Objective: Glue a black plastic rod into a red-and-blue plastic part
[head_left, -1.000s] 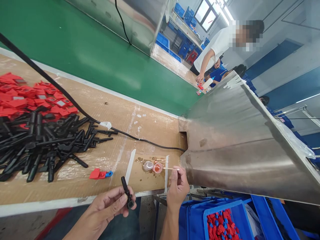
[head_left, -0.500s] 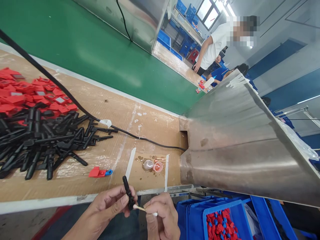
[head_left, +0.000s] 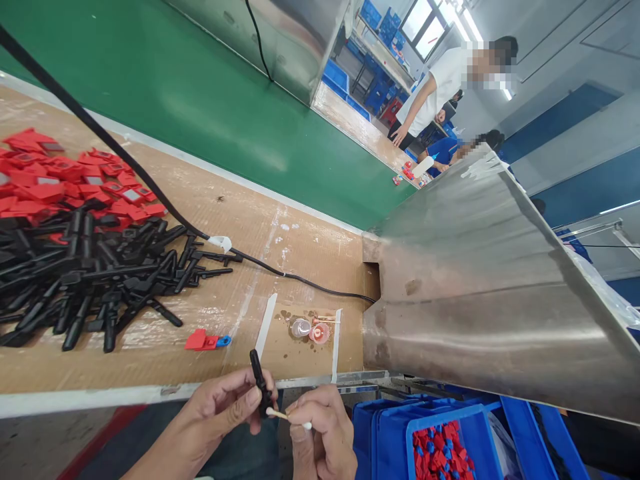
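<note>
Pinched in my left hand point(head_left: 233, 407) is a black rod-shaped part point(head_left: 259, 377), its thin end pointing up. My right hand point(head_left: 323, 427) grips a cotton swab point(head_left: 280, 415) by its stick; one tip touches the lower end of the black part, and the other white tip shows between my fingers. Both hands are just off the table's front edge. Beyond them on the cardboard sit a clear round dish point(head_left: 301, 327) and a small dish of pinkish liquid point(head_left: 320, 333). A red piece with a blue end point(head_left: 203, 340) lies to the left.
Heaps of black parts point(head_left: 100, 273) and red parts point(head_left: 65, 183) cover the left of the table. A black cable point(head_left: 300, 282) crosses it to a metal panel point(head_left: 475, 293). A blue bin point(head_left: 415, 427) at lower right holds red and blue pieces. People are at the back.
The view has shifted slightly, so the table's contents appear a little further right. Both hands keep their holds, and the swab tip is still against the black part.
</note>
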`<control>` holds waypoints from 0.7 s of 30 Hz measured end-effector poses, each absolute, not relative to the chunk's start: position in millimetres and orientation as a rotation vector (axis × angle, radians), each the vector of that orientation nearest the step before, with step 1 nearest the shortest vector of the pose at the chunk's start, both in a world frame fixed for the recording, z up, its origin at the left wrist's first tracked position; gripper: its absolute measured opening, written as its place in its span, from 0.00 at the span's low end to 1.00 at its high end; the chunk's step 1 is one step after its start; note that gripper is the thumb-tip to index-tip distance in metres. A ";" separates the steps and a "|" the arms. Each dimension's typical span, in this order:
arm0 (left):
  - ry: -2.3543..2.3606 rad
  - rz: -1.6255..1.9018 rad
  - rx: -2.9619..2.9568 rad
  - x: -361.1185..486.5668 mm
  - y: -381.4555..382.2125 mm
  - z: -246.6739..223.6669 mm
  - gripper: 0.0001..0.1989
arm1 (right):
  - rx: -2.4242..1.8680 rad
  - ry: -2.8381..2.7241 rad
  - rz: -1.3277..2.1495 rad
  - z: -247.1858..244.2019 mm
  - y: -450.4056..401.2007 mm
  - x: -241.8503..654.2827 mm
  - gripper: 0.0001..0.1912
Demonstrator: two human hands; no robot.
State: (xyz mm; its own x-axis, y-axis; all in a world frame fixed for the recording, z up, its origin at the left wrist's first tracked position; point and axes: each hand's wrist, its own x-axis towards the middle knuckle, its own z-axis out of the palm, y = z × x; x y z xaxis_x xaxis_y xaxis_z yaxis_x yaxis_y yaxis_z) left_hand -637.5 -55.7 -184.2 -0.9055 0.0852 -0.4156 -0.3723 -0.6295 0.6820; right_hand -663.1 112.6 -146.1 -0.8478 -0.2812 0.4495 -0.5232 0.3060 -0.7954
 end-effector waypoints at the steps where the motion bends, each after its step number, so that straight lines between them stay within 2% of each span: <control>1: 1.194 2.575 -0.518 -637.2 -55.4 -184.0 0.28 | 0.740 -2.347 1.556 -146.8 111.4 -663.4 0.10; 10: 1.236 2.580 -0.459 -637.4 -57.8 -185.0 0.26 | 0.708 -2.338 1.533 -151.9 105.0 -664.4 0.09; 15: 1.315 2.556 -0.457 -634.3 -53.7 -204.0 0.28 | 0.597 -2.340 1.517 -153.5 103.2 -663.4 0.14; 21: 1.410 2.539 -0.405 -630.5 -53.9 -214.1 0.27 | 0.646 -2.344 1.414 -147.8 97.3 -660.3 0.13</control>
